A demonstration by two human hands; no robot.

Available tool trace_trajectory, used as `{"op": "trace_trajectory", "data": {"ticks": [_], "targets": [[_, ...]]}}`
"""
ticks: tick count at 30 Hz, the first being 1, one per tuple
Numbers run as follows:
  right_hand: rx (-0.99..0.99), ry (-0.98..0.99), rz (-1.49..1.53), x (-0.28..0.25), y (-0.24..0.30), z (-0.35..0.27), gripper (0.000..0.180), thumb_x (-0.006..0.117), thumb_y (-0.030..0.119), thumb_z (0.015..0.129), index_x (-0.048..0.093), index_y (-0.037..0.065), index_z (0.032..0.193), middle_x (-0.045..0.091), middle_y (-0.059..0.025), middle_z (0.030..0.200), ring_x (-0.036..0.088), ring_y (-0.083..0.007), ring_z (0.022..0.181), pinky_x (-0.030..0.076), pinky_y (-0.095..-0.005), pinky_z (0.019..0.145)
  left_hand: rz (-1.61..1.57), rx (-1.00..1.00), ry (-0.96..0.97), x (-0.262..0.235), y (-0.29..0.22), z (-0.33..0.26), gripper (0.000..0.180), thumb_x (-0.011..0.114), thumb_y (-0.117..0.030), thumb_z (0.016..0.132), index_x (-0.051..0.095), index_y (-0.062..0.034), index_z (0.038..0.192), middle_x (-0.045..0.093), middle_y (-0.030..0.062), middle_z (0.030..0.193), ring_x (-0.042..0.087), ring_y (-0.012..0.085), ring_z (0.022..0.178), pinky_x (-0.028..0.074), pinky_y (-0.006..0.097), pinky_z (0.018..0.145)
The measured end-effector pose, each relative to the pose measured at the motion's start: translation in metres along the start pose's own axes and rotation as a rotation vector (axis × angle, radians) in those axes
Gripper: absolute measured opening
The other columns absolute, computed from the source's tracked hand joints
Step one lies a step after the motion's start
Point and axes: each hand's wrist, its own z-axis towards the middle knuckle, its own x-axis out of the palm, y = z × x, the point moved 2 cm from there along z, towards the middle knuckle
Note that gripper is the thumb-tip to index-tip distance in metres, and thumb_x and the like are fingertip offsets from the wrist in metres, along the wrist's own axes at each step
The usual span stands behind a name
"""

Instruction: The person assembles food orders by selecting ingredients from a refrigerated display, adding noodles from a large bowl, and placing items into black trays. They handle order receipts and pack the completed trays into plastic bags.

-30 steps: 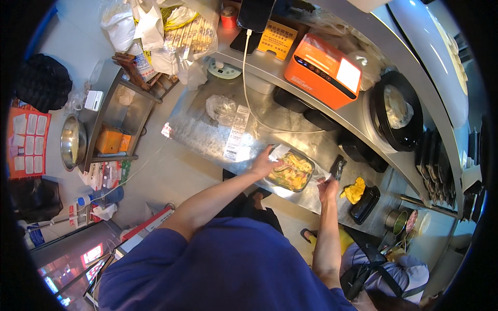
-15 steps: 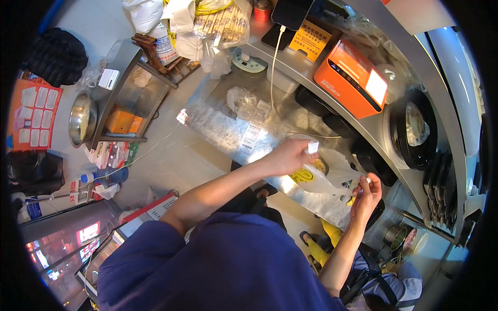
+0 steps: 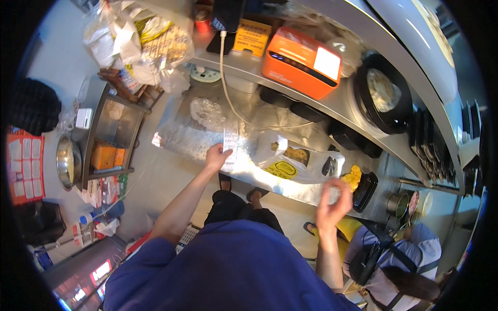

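My left hand pinches the lower part of a white printed paper slip over the steel counter. To the right lies a white plastic bag with a yellow printed mark; something brownish-yellow shows inside it, its kind unclear. My right hand is raised just in front of the bag's right end, fingers curved and apart, with nothing visible in them. Beside it are a bumpy yellow thing and a black tray. A crumpled clear plastic bag rests beyond the slip.
Above the counter runs a shelf with an orange machine, a yellow box and black bowls. A white cable hangs onto the counter. At the right a person with a dark bag is close by.
My hands have let go of the plastic bag, which now lies on the counter. The left hand has moved left onto the paper slip; the right has drawn back toward me.
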Motion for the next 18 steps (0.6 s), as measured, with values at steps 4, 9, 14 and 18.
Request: {"op": "trace_trajectory", "data": {"ticks": [4, 9, 14, 18], "targets": [[0.667, 0.59, 0.828, 0.076, -0.007, -0.062, 0.041, 0.07, 0.02, 0.097, 0.06, -0.003, 0.129, 0.072, -0.0103, 0.114, 0.068, -0.018, 0.106, 0.052, -0.0323, 0.094, -0.211, 0.452, 0.24, -0.034, -0.138, -0.143, 0.01, 0.071, -0.004, 0.092, 0.068, 0.0022, 0.098, 0.075, 0.0105, 0.093, 0.069, 0.011, 0.086, 0.055, 0.03, 0.074], [0.791, 0.47, 1.271, 0.107, 0.021, -0.041, 0.021, 0.074, 0.009, 0.093, 0.069, -0.004, 0.109, 0.073, -0.003, 0.098, 0.066, -0.0102, 0.087, 0.053, -0.0265, 0.079, -0.004, 0.602, 0.472, 0.0, -0.185, -0.186, 0.023, 0.075, -0.012, 0.089, 0.066, 0.0004, 0.105, 0.073, 0.015, 0.098, 0.073, 0.0282, 0.089, 0.056, 0.035, 0.078], [0.655, 0.307, 0.951, 0.079, -0.042, -0.054, 0.028, 0.071, 0.0, 0.091, 0.063, -0.001, 0.118, 0.074, -0.0064, 0.101, 0.068, -0.0114, 0.093, 0.052, -0.0257, 0.082, 0.184, 0.895, 0.386, 0.035, -0.245, -0.168, 0.036, 0.066, 0.0, 0.085, 0.065, -0.0003, 0.121, 0.061, 0.0199, 0.134, 0.06, 0.0354, 0.125, 0.051, 0.041, 0.1], [0.559, 0.316, 0.8, 0.12, -0.103, -0.068, 0.052, 0.072, -0.003, 0.087, 0.048, -0.001, 0.133, 0.074, -0.0095, 0.101, 0.068, -0.0121, 0.092, 0.052, -0.0288, 0.081, 0.575, 0.903, 0.357, 0.088, -0.316, -0.14, 0.043, 0.076, -0.016, 0.079, 0.065, -0.0011, 0.118, 0.069, 0.0204, 0.115, 0.066, 0.0393, 0.109, 0.054, 0.041, 0.092]]}}
